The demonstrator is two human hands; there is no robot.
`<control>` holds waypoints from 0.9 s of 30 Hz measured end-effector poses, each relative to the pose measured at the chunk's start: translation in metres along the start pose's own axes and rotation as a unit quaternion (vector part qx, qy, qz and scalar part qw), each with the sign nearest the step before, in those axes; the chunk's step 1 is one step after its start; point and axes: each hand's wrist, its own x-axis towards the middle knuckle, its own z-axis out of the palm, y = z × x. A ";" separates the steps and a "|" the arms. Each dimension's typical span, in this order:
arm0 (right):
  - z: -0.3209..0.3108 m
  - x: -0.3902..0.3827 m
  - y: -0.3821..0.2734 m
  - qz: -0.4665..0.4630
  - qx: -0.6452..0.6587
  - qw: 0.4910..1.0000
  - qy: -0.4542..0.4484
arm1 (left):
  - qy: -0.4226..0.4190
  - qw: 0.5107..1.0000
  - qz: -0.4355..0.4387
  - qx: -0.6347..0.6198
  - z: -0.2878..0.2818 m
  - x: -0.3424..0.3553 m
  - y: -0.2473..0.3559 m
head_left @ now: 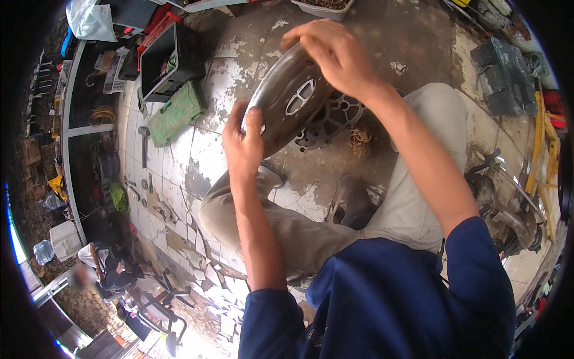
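Observation:
A round, worn grey metal part like a wheel rim [278,113], with a pale-edged oval opening in its face, is held tilted above the floor between my hands. My left hand [245,140] grips its lower left edge, with the thumb on the near side. My right hand [338,57] is curled over its upper edge, and some fingertips are hidden behind it. Beyond and partly behind it lies a dark metal disc with cut-outs and small holes [323,128]. Close to that disc, on the floor, is a tangled brown clump of fibre [360,143].
A black crate [161,63] and a green cloth-like bundle [176,113] lie to the left, near a hammer [144,143]. A dark case [505,78] and metal machine parts [502,209] stand at right. Another person [98,266] sits at lower left near chairs [161,305].

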 end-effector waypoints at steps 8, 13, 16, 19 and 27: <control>-0.002 0.001 -0.016 0.029 0.034 0.999 -0.011 | -0.031 0.999 0.009 -0.003 -0.003 -0.002 -0.006; 0.000 0.002 -0.021 0.046 -0.009 0.999 -0.012 | 0.029 0.999 0.029 -0.020 0.003 0.000 -0.009; -0.005 -0.002 -0.027 -0.029 0.003 0.999 -0.030 | -0.028 0.999 0.014 -0.007 -0.004 0.004 -0.012; -0.006 0.005 -0.005 0.148 0.013 0.989 0.001 | -0.012 1.000 0.028 -0.007 -0.001 0.006 -0.011; -0.006 0.000 0.003 0.044 -0.001 0.998 -0.034 | 0.033 0.999 0.006 -0.013 0.004 0.005 -0.010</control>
